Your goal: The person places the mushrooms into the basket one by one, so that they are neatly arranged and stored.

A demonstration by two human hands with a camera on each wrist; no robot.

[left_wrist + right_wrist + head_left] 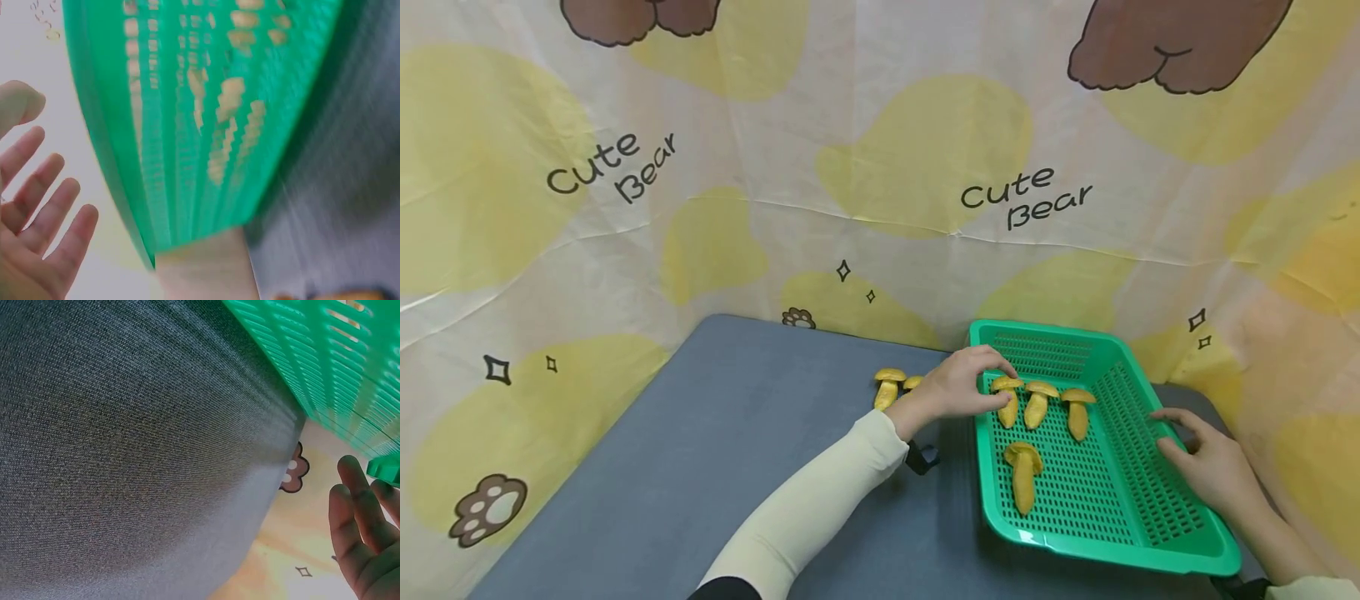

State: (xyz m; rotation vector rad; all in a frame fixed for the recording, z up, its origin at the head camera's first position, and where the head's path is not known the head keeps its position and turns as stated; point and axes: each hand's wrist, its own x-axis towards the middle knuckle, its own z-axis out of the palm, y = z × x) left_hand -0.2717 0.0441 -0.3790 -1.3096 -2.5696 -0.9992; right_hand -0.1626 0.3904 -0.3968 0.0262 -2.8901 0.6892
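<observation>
A green perforated basket (1101, 554) stands on the grey table, with several yellow mushrooms inside. Three of them lie in a row at the back, including the middle one (1037, 405); a larger mushroom (1023, 477) lies nearer the front. My left hand (958, 385) reaches over the left rim, its fingertips by the leftmost mushroom (1008, 408). In the left wrist view this hand (37, 219) has its fingers spread and holds nothing. My right hand (1213, 467) is at the right rim with loosely bent fingers; whether it touches the rim is hard to tell.
Two more mushrooms (889, 387) lie on the table (760, 417) left of the basket, one partly hidden by my left hand. A printed cloth (895, 167) hangs behind the table and along its sides.
</observation>
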